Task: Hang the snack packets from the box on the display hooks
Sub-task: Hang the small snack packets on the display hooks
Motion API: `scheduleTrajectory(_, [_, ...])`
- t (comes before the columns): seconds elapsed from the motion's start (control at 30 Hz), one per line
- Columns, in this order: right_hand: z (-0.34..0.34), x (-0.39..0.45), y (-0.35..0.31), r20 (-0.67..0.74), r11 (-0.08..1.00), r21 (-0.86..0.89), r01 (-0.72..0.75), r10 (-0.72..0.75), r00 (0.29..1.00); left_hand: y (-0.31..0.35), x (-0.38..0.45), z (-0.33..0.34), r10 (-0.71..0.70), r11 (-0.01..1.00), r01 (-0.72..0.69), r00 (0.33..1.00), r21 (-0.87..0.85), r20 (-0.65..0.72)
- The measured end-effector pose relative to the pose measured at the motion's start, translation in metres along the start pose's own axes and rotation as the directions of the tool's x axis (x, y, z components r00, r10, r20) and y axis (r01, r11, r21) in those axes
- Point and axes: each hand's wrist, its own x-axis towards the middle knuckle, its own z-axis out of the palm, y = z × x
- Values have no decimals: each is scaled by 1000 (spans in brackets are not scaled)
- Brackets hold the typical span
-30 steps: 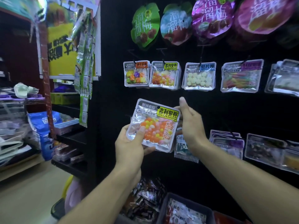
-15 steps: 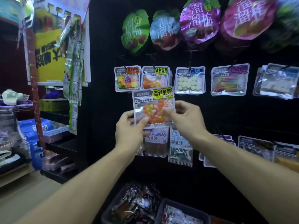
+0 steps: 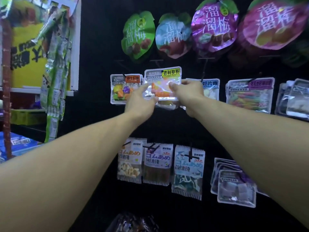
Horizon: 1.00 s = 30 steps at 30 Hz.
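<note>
A clear candy packet with a yellow label (image 3: 163,77) is held up against the black pegboard, its top hole at the tip of a display hook (image 3: 161,71). My left hand (image 3: 142,101) pinches its lower left corner. My right hand (image 3: 187,91) pinches its right side. The packet covers the same-label packets hanging behind it. At the bottom edge, the box of packets (image 3: 133,223) is barely in view.
Hanging neighbours flank it: a packet with an orange label (image 3: 123,89) to the left, a blue-label packet (image 3: 210,87) to the right. Leaf-shaped plum bags (image 3: 138,34) hang above, striped gummy packets (image 3: 157,163) below. A shelf with green sachet strips (image 3: 55,77) stands left.
Both hands raised the yellow-label packet from chest height to the hook row. The view tilted up, so the box slid down to the bottom edge of the view.
</note>
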Motion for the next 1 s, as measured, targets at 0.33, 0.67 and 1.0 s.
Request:
scheduleTrajectory(0.33, [18, 22, 7, -19, 998, -40, -41, 40, 999, -10, 6, 0, 32, 983, -50, 994, 176, 104])
scheduleTrajectory(0.67, [17, 17, 19, -101, 976, -207, 62, -84, 991, -22, 1, 9, 12, 947, -58, 989, 315, 147])
scheduleTrajectory(1.0, [19, 18, 40, 51, 725, -650, 227, -256, 965, -38, 16, 34, -62, 884, -71, 962, 461, 267])
